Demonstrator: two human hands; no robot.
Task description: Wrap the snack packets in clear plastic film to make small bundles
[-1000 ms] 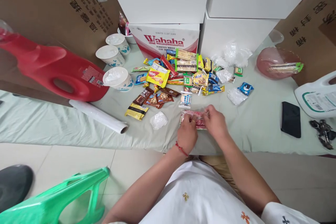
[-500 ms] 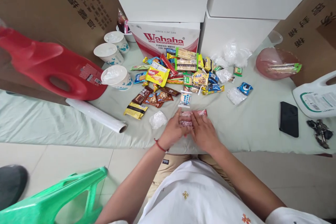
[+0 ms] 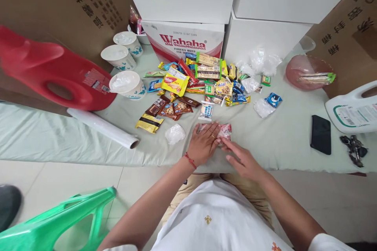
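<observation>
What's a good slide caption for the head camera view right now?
Left hand flat on a shiny red packet, right hand close by, before a heap of wrapped snacks.

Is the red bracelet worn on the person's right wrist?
No, the red bracelet circles the left wrist, below the left hand, which lies over the red packet.

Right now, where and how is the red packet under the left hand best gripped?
Likely pinch the red packet by its right end, coming from the right with the right hand: it lies flat, and the left hand covers its left part, with that end exposed.
</observation>
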